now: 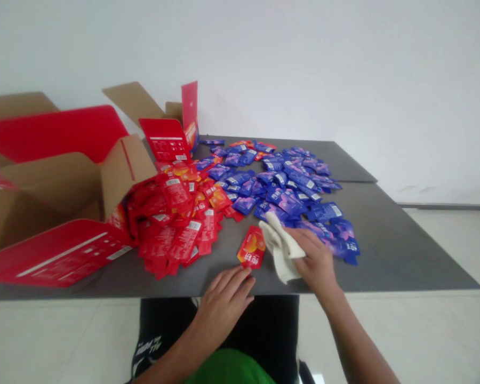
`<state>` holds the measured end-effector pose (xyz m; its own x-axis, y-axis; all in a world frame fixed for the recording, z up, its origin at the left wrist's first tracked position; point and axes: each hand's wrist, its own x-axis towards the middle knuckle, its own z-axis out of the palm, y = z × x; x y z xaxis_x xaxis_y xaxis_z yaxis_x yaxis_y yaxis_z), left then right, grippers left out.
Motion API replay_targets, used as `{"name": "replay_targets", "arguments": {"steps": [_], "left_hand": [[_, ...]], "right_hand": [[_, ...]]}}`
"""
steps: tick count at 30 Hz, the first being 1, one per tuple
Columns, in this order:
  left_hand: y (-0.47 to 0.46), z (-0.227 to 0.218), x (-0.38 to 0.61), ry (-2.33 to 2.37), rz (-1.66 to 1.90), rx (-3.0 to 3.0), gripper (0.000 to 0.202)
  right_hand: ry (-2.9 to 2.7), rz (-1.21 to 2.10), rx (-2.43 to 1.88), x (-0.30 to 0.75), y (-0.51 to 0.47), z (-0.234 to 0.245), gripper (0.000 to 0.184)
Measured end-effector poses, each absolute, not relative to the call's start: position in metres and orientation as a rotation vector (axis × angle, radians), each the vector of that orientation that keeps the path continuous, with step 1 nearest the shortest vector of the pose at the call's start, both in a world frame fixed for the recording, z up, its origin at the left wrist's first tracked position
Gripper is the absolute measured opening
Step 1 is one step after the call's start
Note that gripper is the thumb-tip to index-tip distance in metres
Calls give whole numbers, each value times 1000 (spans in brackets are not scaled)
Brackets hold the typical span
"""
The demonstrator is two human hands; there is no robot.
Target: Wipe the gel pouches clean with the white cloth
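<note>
The right hand (316, 258) is pinching a crumpled white cloth (279, 250) on the gray table (404, 256), while the open left hand (223, 305) is resting just below a red sachet (251, 247), beside more sachets (176, 224) heaping against an open cardboard box (52, 181).

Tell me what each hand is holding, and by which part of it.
The right hand holds a crumpled white cloth by its right-hand end. The left hand holds nothing; its fingertips reach the lower end of a red sachet.

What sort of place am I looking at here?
Probably a packing or stock room: an opened cardboard carton, heaps of loose red sachets and blue sachets on a grey table, and a bare white wall.
</note>
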<state>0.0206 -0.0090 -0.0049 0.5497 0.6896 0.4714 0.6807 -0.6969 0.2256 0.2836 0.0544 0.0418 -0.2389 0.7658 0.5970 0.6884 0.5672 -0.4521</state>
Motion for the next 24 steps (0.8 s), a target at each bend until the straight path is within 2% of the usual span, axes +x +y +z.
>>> {"name": "replay_targets", "arguments": {"steps": [2,5,8,13,16,21,24], "left_hand": [[-10,-10,20,1234,850,2755,26],[-10,-14,20,1264,823,2735,21],[-8,-13,20,1227,844,2720,25],[-4,-10,20,1167,927,2681,28],[-4,-12,19,1157,937,2643,27],[-5,-17,16,1204,992,2617,20],[-4,-16,15,1146,985,2627,25]], "right_hand": [[-2160,237,-1095,254,50,43,50],[-2396,322,-1035,223,52,33,46],[-2474,360,-1143,218,74,25,45],[-2436,170,-1469,240,111,43,53],[-2422,140,-1408,239,95,49,61],[-2585,362,-1088,226,61,37,49],[-2545,364,-1226,230,84,35,50]]}}
